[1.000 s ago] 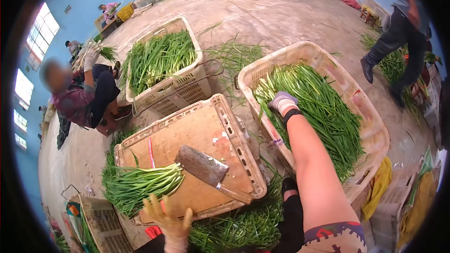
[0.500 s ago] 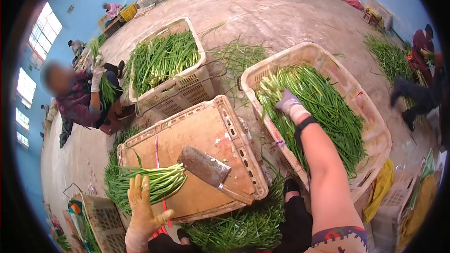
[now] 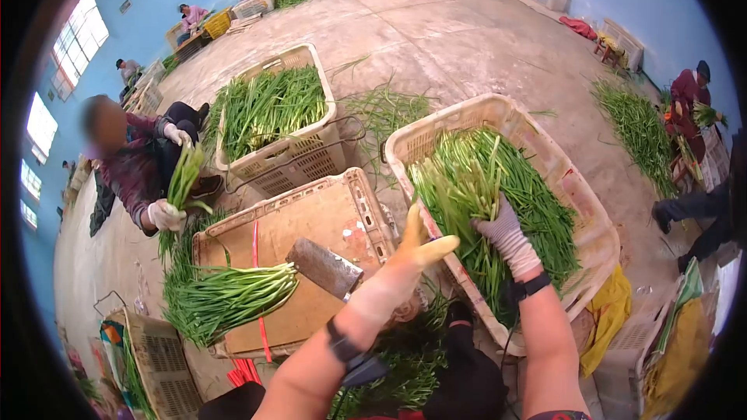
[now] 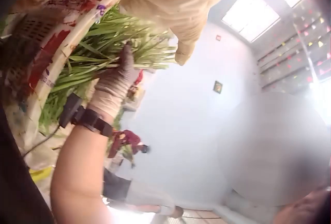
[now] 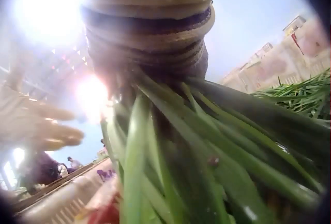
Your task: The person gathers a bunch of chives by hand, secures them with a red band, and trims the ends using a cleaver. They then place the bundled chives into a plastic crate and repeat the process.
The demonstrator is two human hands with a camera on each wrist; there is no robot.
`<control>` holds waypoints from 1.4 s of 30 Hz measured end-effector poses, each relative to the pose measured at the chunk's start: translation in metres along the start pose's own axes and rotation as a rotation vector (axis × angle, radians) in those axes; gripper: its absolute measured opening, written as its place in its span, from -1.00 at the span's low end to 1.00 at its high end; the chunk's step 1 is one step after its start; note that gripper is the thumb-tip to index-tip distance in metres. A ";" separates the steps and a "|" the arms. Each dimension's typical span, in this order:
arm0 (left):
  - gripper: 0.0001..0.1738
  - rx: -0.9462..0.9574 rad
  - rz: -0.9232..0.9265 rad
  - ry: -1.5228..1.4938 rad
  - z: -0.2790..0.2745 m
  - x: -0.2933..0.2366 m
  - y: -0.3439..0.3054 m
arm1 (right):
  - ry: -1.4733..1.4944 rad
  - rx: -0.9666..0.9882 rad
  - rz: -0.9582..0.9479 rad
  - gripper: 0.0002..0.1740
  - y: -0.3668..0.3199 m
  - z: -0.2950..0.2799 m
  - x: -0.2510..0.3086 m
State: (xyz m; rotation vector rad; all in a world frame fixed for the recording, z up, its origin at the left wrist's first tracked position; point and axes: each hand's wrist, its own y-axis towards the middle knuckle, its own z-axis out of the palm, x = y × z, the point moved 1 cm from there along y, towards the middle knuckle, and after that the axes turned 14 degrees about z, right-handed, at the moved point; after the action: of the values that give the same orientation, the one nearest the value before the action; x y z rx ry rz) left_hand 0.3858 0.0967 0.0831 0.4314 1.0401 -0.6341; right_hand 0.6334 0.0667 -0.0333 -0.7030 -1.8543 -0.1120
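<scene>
My right hand (image 3: 504, 232), in a grey glove, grips a bunch of garlic chives (image 3: 471, 187) over the crate (image 3: 595, 222) on the right, which is full of more chives. The right wrist view shows the glove wrapped round the green leaves (image 5: 170, 146) close up. My left hand (image 3: 405, 260), in a yellowish glove, is held over the crate's near left rim with thumb and fingers spread, nothing in it. On the wooden board (image 3: 331, 210) lie a bundle of chives (image 3: 249, 295) with pale ends, a cleaver (image 3: 323, 266) and a red strap (image 3: 257, 245) running under the bundle.
Another crate (image 3: 311, 148) of chives stands beyond the board. At the left a crouching person (image 3: 132, 163) holds chives in white gloves. Loose chives (image 3: 389, 109) litter the floor. Red straps (image 3: 243, 373) lie below the board; a yellow cloth (image 3: 611, 307) hangs at the right.
My left hand has moved from beside the board's near left corner to the right crate's rim. My right hand has lifted the bunch of chives off the pile, stems upward.
</scene>
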 end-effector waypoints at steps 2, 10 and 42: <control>0.35 -0.075 0.232 0.140 0.004 0.049 0.036 | 0.085 0.049 -0.015 0.06 0.001 0.001 -0.010; 0.27 -0.106 0.183 -0.328 -0.067 0.131 0.122 | 0.085 0.172 -0.051 0.08 -0.016 -0.005 0.019; -0.48 -0.633 0.455 -0.045 0.017 0.130 0.029 | -0.795 0.386 0.150 0.47 0.090 0.084 0.062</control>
State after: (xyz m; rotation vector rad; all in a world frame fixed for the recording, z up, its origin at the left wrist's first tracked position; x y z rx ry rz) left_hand 0.4628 0.0722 -0.0240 0.0847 0.9955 0.1020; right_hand 0.5963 0.1992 -0.0341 -0.6540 -2.4555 0.6992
